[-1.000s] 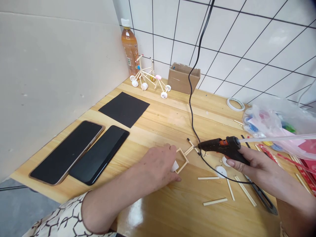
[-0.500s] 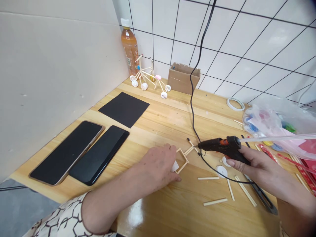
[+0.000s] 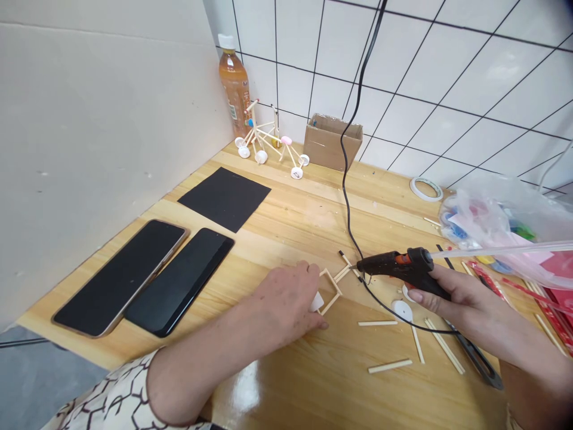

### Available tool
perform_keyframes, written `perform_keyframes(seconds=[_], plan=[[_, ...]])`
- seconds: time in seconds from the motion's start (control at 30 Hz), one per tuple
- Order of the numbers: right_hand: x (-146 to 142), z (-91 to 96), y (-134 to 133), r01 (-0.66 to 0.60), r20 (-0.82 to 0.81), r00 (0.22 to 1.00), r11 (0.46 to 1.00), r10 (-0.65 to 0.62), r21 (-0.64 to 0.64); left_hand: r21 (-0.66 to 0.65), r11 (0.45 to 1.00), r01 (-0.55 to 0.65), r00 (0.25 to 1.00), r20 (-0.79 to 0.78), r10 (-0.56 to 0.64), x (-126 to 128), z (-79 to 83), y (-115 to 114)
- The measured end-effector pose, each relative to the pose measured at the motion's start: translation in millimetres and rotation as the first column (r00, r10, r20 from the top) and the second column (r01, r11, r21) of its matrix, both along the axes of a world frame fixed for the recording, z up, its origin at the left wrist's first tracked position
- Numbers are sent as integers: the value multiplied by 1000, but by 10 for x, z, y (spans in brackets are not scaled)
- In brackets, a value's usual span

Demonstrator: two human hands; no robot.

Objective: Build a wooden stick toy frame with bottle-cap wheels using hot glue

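My left hand [image 3: 293,295] is closed on one end of a small frame of wooden sticks [image 3: 332,301], keeping it low over the table. A white piece [image 3: 317,302] shows beside the fingers, partly hidden by them. From the frame's far end, sticks run to a crosspiece with black tips [image 3: 342,257]. My right hand [image 3: 461,301] grips a black hot glue gun [image 3: 398,266], a clear glue stick [image 3: 501,249] poking out of its back. Its nozzle meets the sticks near the crosspiece; whether glue is flowing I cannot tell.
Loose sticks [image 3: 389,366], white discs [image 3: 401,310] and a utility knife [image 3: 478,358] lie near my right hand. The gun's black cord [image 3: 347,191] hangs across the middle. Two phones [image 3: 179,283] lie left. Behind stand a stick tricycle model [image 3: 268,136], bottle [image 3: 234,89] and cardboard box [image 3: 333,143].
The glue gun and my right hand have shifted slightly left, the nozzle moving a little along the joint. The cord swung slightly left too. My left hand stays in place.
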State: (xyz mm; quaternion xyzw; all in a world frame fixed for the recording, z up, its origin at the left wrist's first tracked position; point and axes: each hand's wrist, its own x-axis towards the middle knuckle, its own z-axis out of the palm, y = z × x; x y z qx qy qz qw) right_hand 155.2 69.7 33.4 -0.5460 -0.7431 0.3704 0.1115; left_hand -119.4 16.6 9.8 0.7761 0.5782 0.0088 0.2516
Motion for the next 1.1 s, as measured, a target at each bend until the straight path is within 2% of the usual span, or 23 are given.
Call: perform_keyframes(seconds=[0.1,0.83,1.1], plan=[[-42,25,-5,-110,7,994,991,110,-72,15,1000,-5,1000,6,5,-4,-4,-2],[-211,103,-98,-161,-8,987,987,161,-7,-7,1000,-4,1000,-27,4,16,16,-1],[-203,89,-109,-161,-9,987,986,160,-39,19,1000,-2,1000,-22,3,9,-27,-11]])
